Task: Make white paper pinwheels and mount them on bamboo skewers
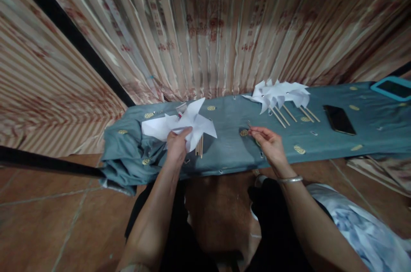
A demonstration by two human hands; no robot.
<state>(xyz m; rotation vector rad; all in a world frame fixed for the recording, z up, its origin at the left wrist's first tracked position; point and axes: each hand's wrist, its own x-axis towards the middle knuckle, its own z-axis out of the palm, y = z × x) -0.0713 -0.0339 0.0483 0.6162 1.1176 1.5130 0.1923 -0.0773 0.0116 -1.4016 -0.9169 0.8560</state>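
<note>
My left hand (177, 142) is closed on a white paper pinwheel (202, 127), the thumb pressing near its centre. More folded white paper (154, 128) lies beside it on the left. Several wooden sticks (199, 148) show below the pinwheel, on the cloth. Off to the right, my right hand (269, 140) pinches a small thin pin-like piece (248, 123) between thumb and fingertips; its exact kind is too small to make out. Beyond that hand rests an overlapping row of white pinwheels (278, 92) on wooden sticks (290, 114).
A grey-green cloth with yellow pineapple prints (224, 152) covers the narrow bench. Toward its right end lie a dark phone (339, 119) and a blue-framed device (393, 88). Striped curtains (205, 28) hang behind, and dark poles (70, 32) stand at the left.
</note>
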